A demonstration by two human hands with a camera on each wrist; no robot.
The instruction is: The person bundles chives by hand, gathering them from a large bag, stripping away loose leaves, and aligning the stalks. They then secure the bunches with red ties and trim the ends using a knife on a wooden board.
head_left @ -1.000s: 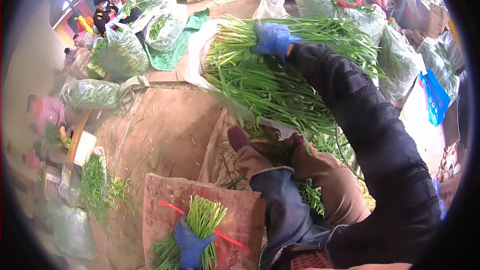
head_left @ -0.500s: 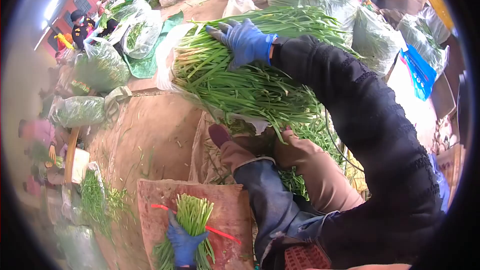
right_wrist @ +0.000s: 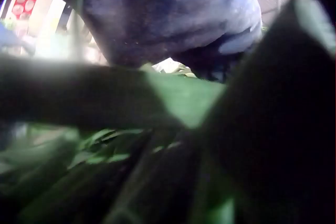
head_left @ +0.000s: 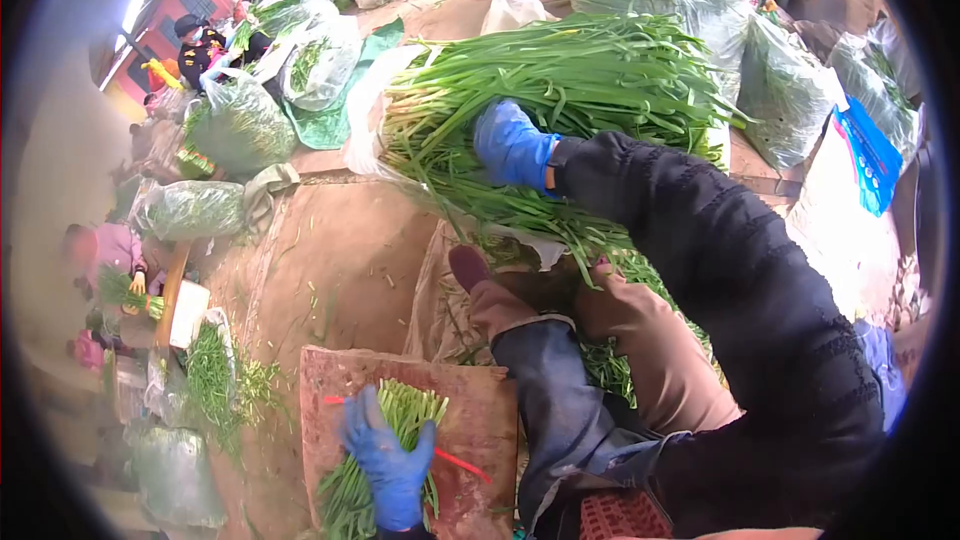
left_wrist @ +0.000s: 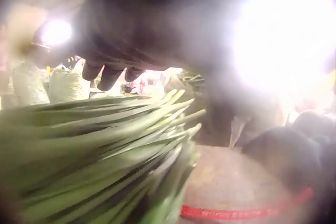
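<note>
My left hand (head_left: pixel 385 460), in a blue glove, lies over a bunch of garlic chives (head_left: pixel 412 408) with its fingers extended. The left wrist view shows fingertips (left_wrist: pixel 110 79) held straight above the pale stem ends. A red tie strip (head_left: pixel 465 466) passes under the bunch on the reddish board (head_left: pixel 470 400). Farther forward, my blue-gloved right hand (head_left: pixel 515 145) reaches down into the near half of a big pile of long garlic chives (head_left: pixel 600 60). Its fingers are hidden among the leaves, and I cannot tell whether they grip any. Dark, blurred leaves fill much of the right wrist view.
The pile lies on white plastic sheeting (head_left: pixel 365 125). Clear bags of greens (head_left: pixel 785 105) stand at the right, others (head_left: pixel 240 125) at the left. Loose greens (head_left: pixel 210 365) lie on the floor left of the board. My legs (head_left: pixel 560 410) are between board and pile. Other people sit around.
My right hand has left the stem ends on top of the pile and moved nearer to me, into the leaves. The left hand's fingers have straightened from their hold round the bunch.
</note>
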